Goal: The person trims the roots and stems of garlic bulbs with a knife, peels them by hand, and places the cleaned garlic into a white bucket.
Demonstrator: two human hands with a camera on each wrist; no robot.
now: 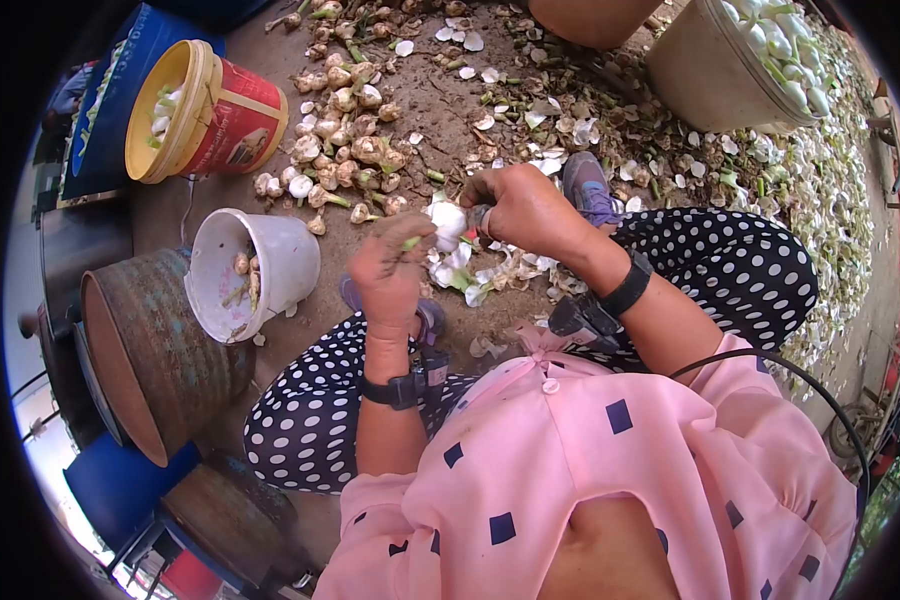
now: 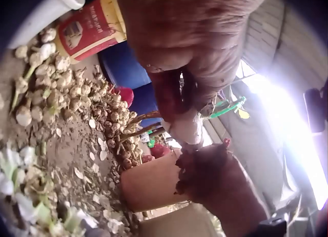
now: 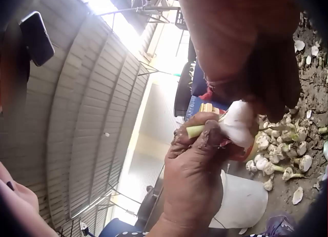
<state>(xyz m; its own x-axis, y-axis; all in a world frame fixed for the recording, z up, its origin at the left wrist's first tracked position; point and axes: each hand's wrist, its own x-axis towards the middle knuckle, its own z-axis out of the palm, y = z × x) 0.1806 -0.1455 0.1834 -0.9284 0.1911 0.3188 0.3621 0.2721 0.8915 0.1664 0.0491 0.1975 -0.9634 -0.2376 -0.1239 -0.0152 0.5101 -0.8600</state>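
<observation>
A white, peeled-looking garlic bulb (image 1: 446, 222) is between my two hands, above the littered ground. My left hand (image 1: 385, 270) grips it by its short green stem (image 3: 195, 131), thumb and fingers pinching the neck. From the other side my right hand (image 1: 530, 205) is curled against the bulb, fingertips at its edge. In the left wrist view the bulb (image 2: 184, 129) bridges both hands, and soil darkens the right fingers (image 2: 202, 168). The right wrist view shows the bulb (image 3: 238, 124) partly covered by the right hand. Peeled skins (image 1: 490, 272) lie below.
Unpeeled garlic bulbs (image 1: 345, 150) are heaped ahead. A white bucket (image 1: 295, 265) with a few bulbs tilts at left, near a red and yellow bucket (image 1: 245, 115) and a rusty drum (image 1: 160, 350). A pale bucket (image 1: 705, 70) of white bulbs stands at right, beside scattered skins (image 1: 830, 230).
</observation>
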